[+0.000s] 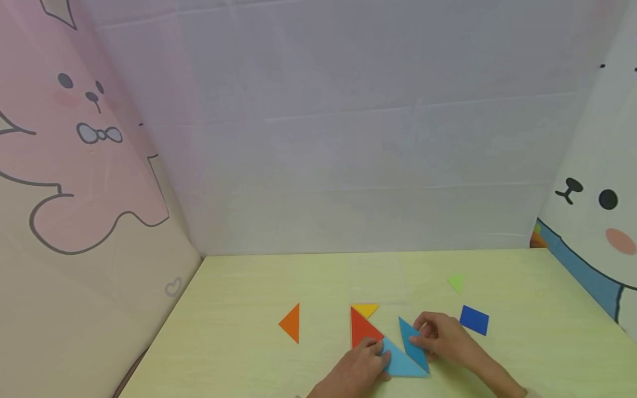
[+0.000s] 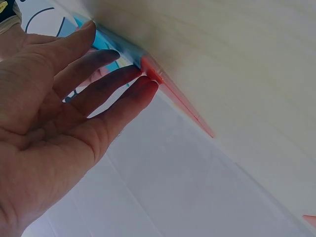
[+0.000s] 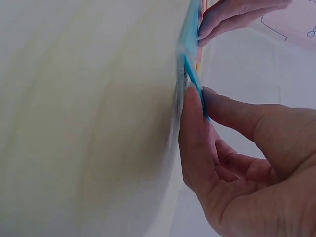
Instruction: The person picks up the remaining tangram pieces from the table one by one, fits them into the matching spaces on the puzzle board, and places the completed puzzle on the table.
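Note:
My left hand [image 1: 362,362] lies over a red triangle [image 1: 362,330] and a light blue triangle [image 1: 400,365], which meet edge to edge on the table. In the left wrist view its fingertips [image 2: 150,85] touch these thin tiles, with the fingers mostly straight. My right hand [image 1: 448,340] pinches a blue parallelogram tile [image 1: 411,344] between thumb and finger. That tile is tilted up slightly beside the light blue triangle's slanted edge, as the right wrist view shows its blue edge [image 3: 192,74]. A yellow triangle [image 1: 366,309] sits at the red triangle's top corner.
On the pale yellow table [image 1: 239,287], an orange triangle [image 1: 292,324] lies to the left. A dark blue square [image 1: 474,320] and a light green triangle [image 1: 457,282] lie to the right. White and printed curtains [image 1: 368,166] enclose the back and sides.

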`<act>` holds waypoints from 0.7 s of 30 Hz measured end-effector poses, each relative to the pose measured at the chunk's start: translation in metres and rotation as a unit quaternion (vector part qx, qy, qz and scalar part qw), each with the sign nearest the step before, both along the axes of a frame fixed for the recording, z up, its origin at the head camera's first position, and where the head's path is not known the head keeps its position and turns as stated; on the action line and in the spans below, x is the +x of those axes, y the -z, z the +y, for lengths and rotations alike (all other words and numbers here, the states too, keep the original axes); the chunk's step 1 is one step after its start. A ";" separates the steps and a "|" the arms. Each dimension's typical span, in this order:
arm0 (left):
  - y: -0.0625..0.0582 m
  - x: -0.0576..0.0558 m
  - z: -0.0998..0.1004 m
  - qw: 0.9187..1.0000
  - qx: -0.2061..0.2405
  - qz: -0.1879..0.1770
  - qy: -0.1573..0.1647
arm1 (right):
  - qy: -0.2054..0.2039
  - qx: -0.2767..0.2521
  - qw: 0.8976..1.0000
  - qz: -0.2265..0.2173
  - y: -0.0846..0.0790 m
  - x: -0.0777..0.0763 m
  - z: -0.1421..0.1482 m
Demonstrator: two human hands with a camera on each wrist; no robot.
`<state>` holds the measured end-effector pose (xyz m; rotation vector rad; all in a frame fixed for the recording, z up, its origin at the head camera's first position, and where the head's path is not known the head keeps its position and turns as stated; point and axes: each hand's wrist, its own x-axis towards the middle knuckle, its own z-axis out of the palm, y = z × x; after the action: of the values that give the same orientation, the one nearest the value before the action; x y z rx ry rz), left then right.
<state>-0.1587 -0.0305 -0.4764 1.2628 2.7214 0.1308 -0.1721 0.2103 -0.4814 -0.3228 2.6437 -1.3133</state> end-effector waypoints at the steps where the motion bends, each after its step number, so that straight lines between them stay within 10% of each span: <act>1: 0.000 0.000 0.000 1.000 0.001 -0.002 0.000 | 0.001 0.007 1.000 0.001 0.000 0.000 0.000; 21: 0.001 0.000 0.000 1.000 -0.005 0.003 0.002 | -0.024 -0.022 0.999 0.004 0.007 0.001 0.005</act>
<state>-0.1591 -0.0308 -0.4769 1.2685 2.7197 0.1123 -0.1708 0.2148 -0.4889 -0.3960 2.6010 -1.3585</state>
